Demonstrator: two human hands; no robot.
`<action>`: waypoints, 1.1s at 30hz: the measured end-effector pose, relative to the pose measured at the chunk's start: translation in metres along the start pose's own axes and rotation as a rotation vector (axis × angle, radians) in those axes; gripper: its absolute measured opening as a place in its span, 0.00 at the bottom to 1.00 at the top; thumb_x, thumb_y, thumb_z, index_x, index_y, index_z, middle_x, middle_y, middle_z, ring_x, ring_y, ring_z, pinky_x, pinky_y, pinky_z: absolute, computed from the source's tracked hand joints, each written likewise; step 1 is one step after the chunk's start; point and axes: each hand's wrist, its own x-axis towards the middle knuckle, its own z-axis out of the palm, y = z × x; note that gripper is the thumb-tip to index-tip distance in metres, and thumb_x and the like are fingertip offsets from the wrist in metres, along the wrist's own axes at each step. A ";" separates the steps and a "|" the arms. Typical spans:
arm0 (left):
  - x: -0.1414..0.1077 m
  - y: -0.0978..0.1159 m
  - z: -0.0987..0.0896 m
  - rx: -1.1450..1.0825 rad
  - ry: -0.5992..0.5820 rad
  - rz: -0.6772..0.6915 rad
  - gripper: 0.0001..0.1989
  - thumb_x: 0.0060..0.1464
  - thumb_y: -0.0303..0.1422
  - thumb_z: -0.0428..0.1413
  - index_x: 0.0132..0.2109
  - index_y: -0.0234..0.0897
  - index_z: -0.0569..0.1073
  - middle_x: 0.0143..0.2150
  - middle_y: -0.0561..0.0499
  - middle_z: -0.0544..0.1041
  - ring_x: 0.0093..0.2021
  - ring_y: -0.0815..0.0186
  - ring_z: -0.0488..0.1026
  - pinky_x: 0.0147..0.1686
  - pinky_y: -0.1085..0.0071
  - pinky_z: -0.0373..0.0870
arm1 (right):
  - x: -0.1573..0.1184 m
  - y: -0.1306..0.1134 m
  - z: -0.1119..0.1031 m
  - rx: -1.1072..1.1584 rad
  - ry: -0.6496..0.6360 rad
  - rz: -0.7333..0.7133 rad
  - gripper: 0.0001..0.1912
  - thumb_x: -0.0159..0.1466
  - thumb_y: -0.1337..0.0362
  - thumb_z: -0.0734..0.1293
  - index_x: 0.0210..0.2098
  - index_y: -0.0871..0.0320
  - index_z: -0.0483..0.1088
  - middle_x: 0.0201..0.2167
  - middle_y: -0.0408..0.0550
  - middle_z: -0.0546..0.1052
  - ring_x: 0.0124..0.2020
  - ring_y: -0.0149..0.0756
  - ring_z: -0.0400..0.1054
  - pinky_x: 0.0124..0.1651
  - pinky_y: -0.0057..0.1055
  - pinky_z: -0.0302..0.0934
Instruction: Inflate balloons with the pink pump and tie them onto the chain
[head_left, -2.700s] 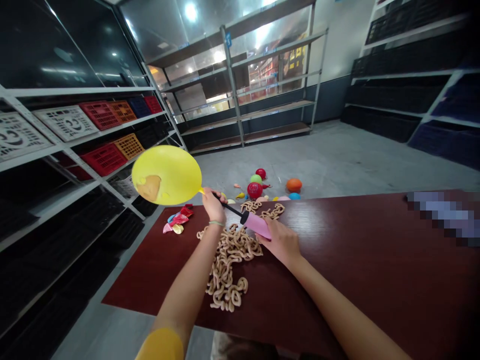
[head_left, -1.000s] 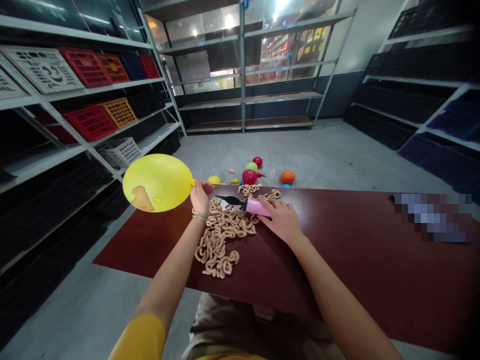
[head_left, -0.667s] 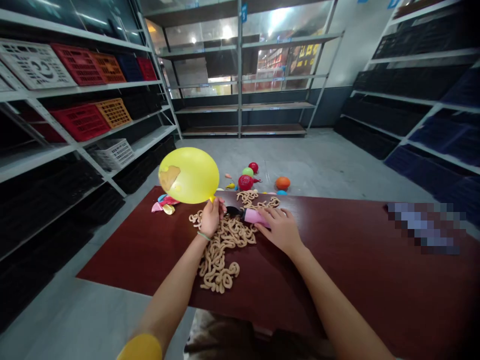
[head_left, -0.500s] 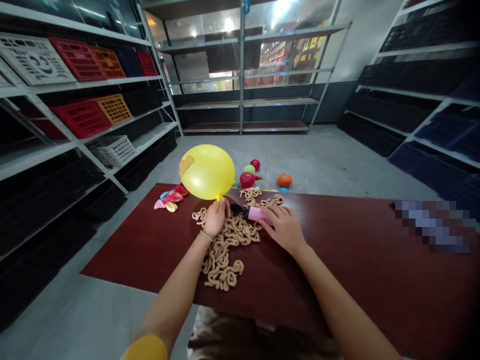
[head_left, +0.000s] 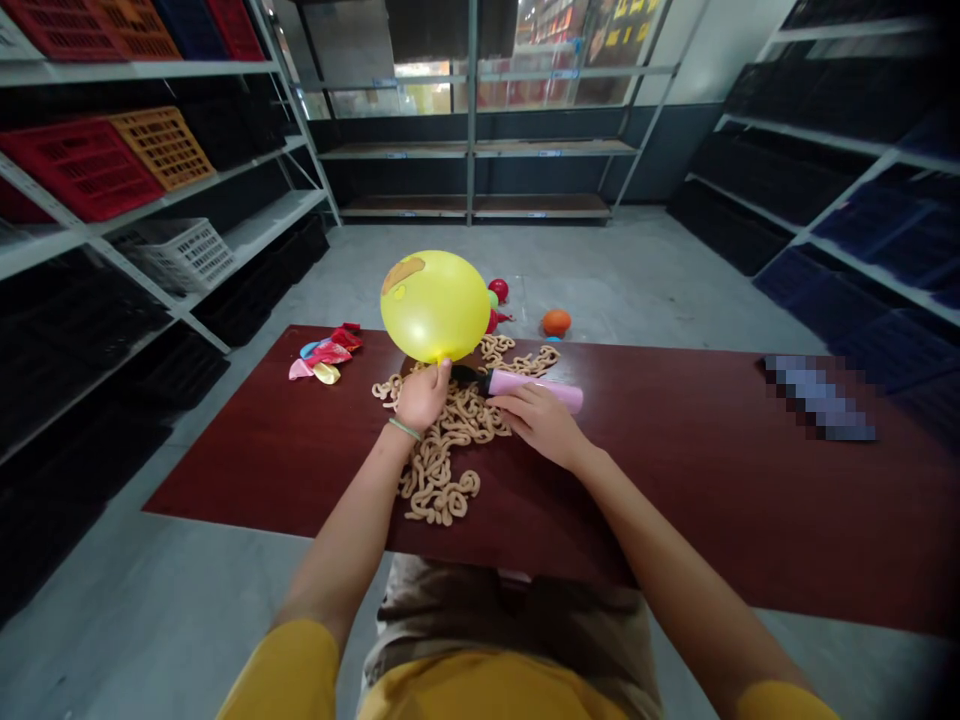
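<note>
My left hand [head_left: 424,397] is closed at the neck of an inflated yellow balloon [head_left: 435,308], which stands above it. Beside those fingers is the black end of a pink pump [head_left: 551,391]. My right hand [head_left: 541,424] lies against the near side of the pump, its fingers bent over the pink tube; how firmly they grip is hard to see. Tan, curly rope-like pieces [head_left: 439,460] are spread on the dark red table [head_left: 675,450] under and around both hands. Limp balloons [head_left: 330,352] in red, pink, blue and gold lie at the table's back left.
On the floor beyond the table are an orange balloon [head_left: 556,322] and a red balloon [head_left: 498,291], with others partly hidden. A blurred flat item [head_left: 817,398] lies on the table's right. Shelves with crates [head_left: 161,148] stand left; more racks stand behind and right.
The view has tilted down. The yellow balloon has tipped rightward over the left hand. My right hand has slid back along the pump toward its black end, uncovering more of the pink tube.
</note>
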 end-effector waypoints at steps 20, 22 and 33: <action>0.000 0.006 -0.002 0.124 -0.039 -0.009 0.29 0.68 0.41 0.33 0.36 0.34 0.74 0.31 0.41 0.78 0.33 0.60 0.76 0.33 0.68 0.65 | 0.031 -0.014 -0.089 0.559 0.153 0.437 0.08 0.65 0.59 0.63 0.41 0.54 0.69 0.35 0.42 0.76 0.28 0.29 0.69 0.34 0.31 0.64; -0.001 0.006 -0.002 0.132 -0.060 -0.001 0.31 0.68 0.41 0.31 0.34 0.34 0.75 0.31 0.40 0.79 0.33 0.60 0.76 0.33 0.68 0.65 | 0.039 -0.021 -0.112 0.393 0.013 0.387 0.08 0.65 0.60 0.62 0.40 0.53 0.71 0.34 0.42 0.76 0.26 0.28 0.68 0.33 0.29 0.62; -0.010 0.019 -0.003 0.171 -0.162 0.123 0.28 0.68 0.41 0.34 0.40 0.33 0.76 0.35 0.38 0.79 0.35 0.58 0.78 0.34 0.66 0.68 | 0.133 -0.076 -0.157 0.111 -0.021 0.141 0.10 0.67 0.58 0.63 0.44 0.55 0.70 0.30 0.39 0.74 0.26 0.27 0.66 0.31 0.26 0.56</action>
